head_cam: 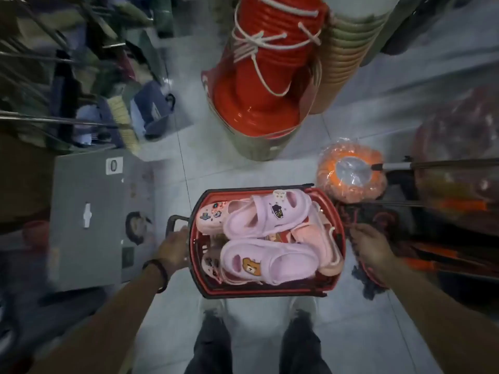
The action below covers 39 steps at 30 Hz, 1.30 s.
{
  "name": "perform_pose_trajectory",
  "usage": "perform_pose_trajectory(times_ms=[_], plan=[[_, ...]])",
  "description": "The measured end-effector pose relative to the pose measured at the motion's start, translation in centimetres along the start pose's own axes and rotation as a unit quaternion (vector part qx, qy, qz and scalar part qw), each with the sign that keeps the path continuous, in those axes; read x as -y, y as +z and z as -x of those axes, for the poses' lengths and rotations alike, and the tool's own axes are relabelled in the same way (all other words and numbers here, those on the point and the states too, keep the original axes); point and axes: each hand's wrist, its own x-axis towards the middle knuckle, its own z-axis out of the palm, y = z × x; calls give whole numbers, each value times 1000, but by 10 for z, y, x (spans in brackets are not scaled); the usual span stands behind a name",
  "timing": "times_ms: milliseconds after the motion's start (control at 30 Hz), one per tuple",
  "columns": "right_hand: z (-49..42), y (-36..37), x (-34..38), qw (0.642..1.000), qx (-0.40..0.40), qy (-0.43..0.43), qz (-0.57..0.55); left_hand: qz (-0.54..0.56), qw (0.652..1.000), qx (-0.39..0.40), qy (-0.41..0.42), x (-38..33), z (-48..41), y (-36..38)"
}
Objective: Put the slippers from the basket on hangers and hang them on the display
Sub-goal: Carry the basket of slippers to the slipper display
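While the basket (pixel 270 292) stands on the tiled floor (pixel 243 171) directly ahead of the person's feet, the task is judged to be at its start: every slipper in view lies inside the basket and none is on a hanger. The load consists of lilac and pink slippers (pixel 267 261) piled loosely across one another, with cartoon charms on the uppers. The exact count cannot be read because the lower ones are covered. No hanger is visible.

Left hand (pixel 174 248): positioned at the left rim of the basket, fingers curled round the black handle (pixel 172 219), which it grips.

Right hand (pixel 371 249): just beside the right rim and not touching it. The fingers are loosely bent and hold nothing, so this hand is released.

Surroundings: a stack of red buckets (pixel 259 90) tied with white cord stands beyond the basket, a wrapped orange mop head (pixel 351 176) lies near its far right corner, and a grey box (pixel 89 211) sits to the left. Metal rods (pixel 54 120) carrying goods appear at the upper left, blurred. Whether these are the display cannot be told.

Outstanding steps, as judged: take a pair out, fit it to a hanger, hang it on the display, and repeat until the basket holds no slippers
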Motion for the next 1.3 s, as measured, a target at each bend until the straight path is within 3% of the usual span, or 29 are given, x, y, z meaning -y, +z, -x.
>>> perform_pose_trajectory(times_ms=[100,167,300,400,600,933,1100,1300], plan=[[-29,21,-3,998,3,-7,63,-69,997,-37,-13,14,-49,7],[-37,34,4,997,17,32,70,-100,994,-41,-24,25,-78,11],[-109,29,-49,991,71,88,69,-31,998,-4,-46,24,-93,21],[-186,9,-110,987,60,137,56,3,999,-14,-52,19,-107,21],[-74,43,-6,986,69,143,48,31,998,-14,-60,32,-139,23],[-63,44,7,985,70,156,30,25,996,38,-75,7,-96,28],[-61,27,3,980,95,175,12,26,997,16,-66,-2,-69,28],[-8,-5,49,985,109,128,-31,19,998,44,-27,-39,-16,22]])
